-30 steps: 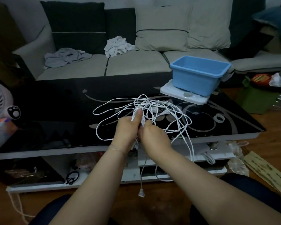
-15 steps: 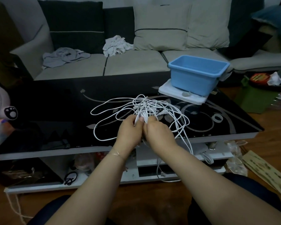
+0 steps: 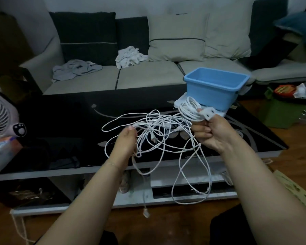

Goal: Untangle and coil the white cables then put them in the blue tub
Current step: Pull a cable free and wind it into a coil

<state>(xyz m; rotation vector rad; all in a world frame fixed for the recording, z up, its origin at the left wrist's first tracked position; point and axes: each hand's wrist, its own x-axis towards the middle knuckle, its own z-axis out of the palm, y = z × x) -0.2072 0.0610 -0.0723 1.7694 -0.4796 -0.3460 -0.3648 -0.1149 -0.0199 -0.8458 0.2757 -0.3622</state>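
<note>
Over the black table [image 3: 60, 121], the right hand [image 3: 212, 133] has pulled away toward 2 o'clock, gripping a small coil with a plug, while the left hand [image 3: 126, 144] pinches the white cables [image 3: 157, 131] still in a knot. One cable looks nearly free now. At 1 o'clock the blue tub [image 3: 214, 91] shows nothing inside yet.

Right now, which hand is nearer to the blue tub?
Right. The right hand is raised just below the tub, gripping cables; the left hand is much further left.
</note>
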